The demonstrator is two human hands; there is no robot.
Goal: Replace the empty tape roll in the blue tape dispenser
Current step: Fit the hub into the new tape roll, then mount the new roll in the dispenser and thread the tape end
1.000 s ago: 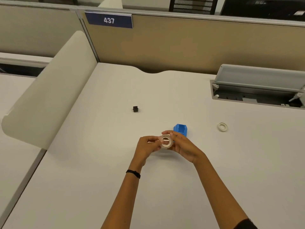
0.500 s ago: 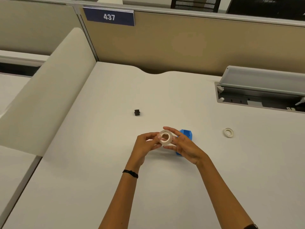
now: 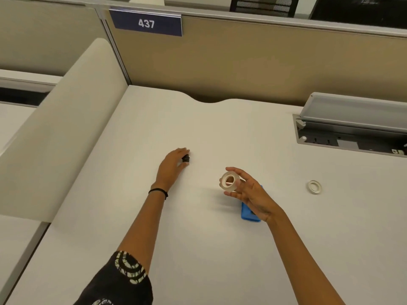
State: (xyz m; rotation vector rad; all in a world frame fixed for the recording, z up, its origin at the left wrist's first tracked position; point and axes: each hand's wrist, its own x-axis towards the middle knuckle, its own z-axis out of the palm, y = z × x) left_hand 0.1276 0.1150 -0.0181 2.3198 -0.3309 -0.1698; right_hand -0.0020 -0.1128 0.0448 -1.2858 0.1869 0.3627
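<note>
- Left hand (image 3: 170, 167) stretched forward over the tabletop (image 3: 220, 128), fingers curled loosely around a small black part (image 3: 186, 159), apparently the dispenser's spindle hub; touching it, but a firm pinch not confirmable, as the fingers hide part of it.
- Right hand (image 3: 251, 192) raised above the tabletop, fingers spread and closed on a full tape roll (image 3: 229, 181), held with its open core facing the camera.
- Blue tape dispenser (image 3: 250, 213) lying on the tabletop directly under the right hand and wrist; mostly hidden, only its near end and a sliver at the far side visible. Interior not visible.
- Thin white ring (image 3: 314, 187), judged to be the spent tape core, lying flat on the tabletop well to the right, apart from everything else.
- Judged done: empty core out of the dispenser and set aside; hub separated; fresh roll in hand.
- Judged outstanding: lift hub, seat it in the new roll's core, drop the assembly into the dispenser cradle, draw the tape end to the cutter.
- Risk noted: hub small and easily knocked away; roll orientation to be checked before seating, so tape unwinds toward the blade.
</note>
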